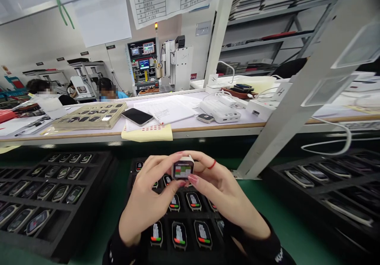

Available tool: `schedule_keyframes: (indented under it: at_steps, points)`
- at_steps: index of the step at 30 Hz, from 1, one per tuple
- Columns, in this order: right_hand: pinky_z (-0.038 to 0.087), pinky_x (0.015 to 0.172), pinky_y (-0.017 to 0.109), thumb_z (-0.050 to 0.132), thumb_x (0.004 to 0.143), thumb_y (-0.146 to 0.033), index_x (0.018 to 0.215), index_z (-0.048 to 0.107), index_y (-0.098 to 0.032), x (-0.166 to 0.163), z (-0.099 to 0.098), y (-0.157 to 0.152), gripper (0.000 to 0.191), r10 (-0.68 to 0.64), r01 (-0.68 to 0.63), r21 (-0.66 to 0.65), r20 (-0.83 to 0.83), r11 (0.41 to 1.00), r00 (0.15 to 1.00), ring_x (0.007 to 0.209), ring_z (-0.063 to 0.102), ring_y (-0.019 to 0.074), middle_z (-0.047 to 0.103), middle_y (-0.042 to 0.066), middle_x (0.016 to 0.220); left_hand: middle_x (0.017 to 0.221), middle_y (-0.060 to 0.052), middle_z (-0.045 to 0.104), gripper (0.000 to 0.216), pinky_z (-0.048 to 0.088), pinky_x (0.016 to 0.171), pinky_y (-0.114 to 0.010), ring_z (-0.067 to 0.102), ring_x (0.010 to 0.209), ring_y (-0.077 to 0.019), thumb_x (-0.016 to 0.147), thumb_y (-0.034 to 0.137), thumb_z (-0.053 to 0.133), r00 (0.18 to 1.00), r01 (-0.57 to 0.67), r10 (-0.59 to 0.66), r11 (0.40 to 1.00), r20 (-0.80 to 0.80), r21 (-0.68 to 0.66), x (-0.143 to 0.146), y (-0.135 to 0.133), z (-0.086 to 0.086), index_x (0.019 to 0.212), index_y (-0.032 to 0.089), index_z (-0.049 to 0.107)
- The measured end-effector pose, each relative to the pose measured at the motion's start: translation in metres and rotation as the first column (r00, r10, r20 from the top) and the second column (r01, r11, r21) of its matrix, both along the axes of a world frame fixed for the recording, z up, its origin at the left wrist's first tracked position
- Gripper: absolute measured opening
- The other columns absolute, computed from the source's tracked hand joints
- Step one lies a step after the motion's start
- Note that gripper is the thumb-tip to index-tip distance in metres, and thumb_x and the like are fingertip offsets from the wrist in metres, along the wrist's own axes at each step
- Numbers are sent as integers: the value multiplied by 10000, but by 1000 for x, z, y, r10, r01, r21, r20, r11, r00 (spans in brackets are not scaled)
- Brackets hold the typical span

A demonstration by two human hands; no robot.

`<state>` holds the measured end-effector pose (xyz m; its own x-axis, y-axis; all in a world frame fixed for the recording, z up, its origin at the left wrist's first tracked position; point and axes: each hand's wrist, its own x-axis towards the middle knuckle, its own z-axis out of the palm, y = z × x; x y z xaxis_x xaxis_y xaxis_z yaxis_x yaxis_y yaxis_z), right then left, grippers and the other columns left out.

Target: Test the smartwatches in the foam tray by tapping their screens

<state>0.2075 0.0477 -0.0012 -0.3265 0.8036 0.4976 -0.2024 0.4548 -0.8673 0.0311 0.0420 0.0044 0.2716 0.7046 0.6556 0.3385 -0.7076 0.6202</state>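
Note:
Between my two hands is a smartwatch without a strap (183,170), its lit screen facing me with a table of coloured cells. My left hand (151,197) grips its left side between thumb and fingers. From the right, my right hand (219,189) holds it too, the thumb at the screen's lower right corner and the fingers behind. Directly below lies a black foam tray (166,221) with rows of similar watches, many showing white text above a red and green bar. My hands and forearms hide part of those rows.
Black foam trays of watches stand at left (80,205) and right (285,197). A slanted metal post (276,126) rises at right. On the shelf ahead are a beige tray (89,116), a phone (137,117), papers (172,110) and a white device (221,111). People sit beyond.

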Motion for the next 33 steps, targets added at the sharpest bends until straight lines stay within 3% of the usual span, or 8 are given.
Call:
schedule_keyframes:
  at_steps: [8, 12, 15, 19, 24, 29, 31, 33]
  points:
    - [566, 806, 322, 630, 974, -346, 1283, 554, -236, 1, -2, 0, 337, -12, 11, 10, 31, 1000, 999, 836, 665, 205, 691, 65, 994, 1110, 10, 618, 558, 490, 867, -261, 571, 911, -138, 856, 143, 669, 1000, 7, -7, 999, 5, -31, -1, 0, 2, 1329, 400, 525]
    - [592, 744, 327, 649, 950, -335, 1307, 534, -237, 2, -1, 2, 388, 59, -55, -106, 39, 993, 997, 746, 652, 176, 656, 82, 1094, 1108, 6, 630, 562, 502, 873, -284, 588, 888, -144, 843, 114, 664, 1000, -28, 28, 998, -1, -55, -1, 2, 1, 1314, 395, 543]
    - [601, 701, 306, 664, 930, -339, 1326, 515, -225, 3, 0, 8, 438, 133, -128, -185, 16, 974, 991, 873, 649, 199, 592, 110, 1225, 1092, -13, 639, 515, 497, 920, -337, 594, 948, -179, 847, 150, 663, 997, -70, 67, 994, -42, -78, 0, 8, -2, 1304, 365, 561]
    - [605, 692, 311, 719, 875, -326, 1400, 428, -223, 8, -5, 16, 610, 124, -116, -273, 12, 955, 992, 986, 620, 227, 583, 109, 1204, 1188, -39, 579, 488, 490, 965, -379, 578, 1060, -209, 874, 239, 644, 989, -110, 88, 975, -118, -195, 3, 15, -11, 1336, 348, 530]
    - [595, 696, 315, 773, 827, -327, 1311, 510, -171, 34, -25, 23, 573, 107, -80, -379, 52, 922, 993, 914, 635, 212, 620, 101, 1121, 1301, -44, 495, 697, 519, 917, -367, 576, 1057, -194, 865, 292, 663, 985, -7, -58, 927, -161, -376, -8, 17, -24, 1462, 391, 318]
    - [535, 543, 242, 757, 819, -385, 1341, 495, -108, 72, -60, 52, 647, -19, 124, -382, 266, 916, 964, 787, 641, 190, 671, 103, 1002, 1192, -36, 553, 422, 522, 884, -338, 592, 999, -178, 939, 324, 544, 981, -30, -63, 887, -186, -461, -35, 13, -40, 1356, 365, 491]
    - [463, 464, 212, 693, 847, -377, 1338, 496, -69, 84, -78, 72, 613, -141, 288, -259, 468, 922, 873, 663, 619, 164, 672, 62, 871, 1142, -46, 577, 359, 527, 868, -347, 607, 957, -184, 950, 345, 517, 981, -60, -39, 872, -191, -487, -44, 10, -48, 1308, 333, 549]
    - [468, 503, 226, 696, 828, -323, 1300, 515, -13, 90, -96, 96, 593, -204, 362, -205, 537, 909, 819, 614, 605, 160, 640, 10, 721, 1103, -49, 600, 343, 533, 853, -354, 619, 911, -186, 948, 354, 518, 981, -77, -27, 858, -194, -508, -50, 8, -55, 1283, 316, 576]
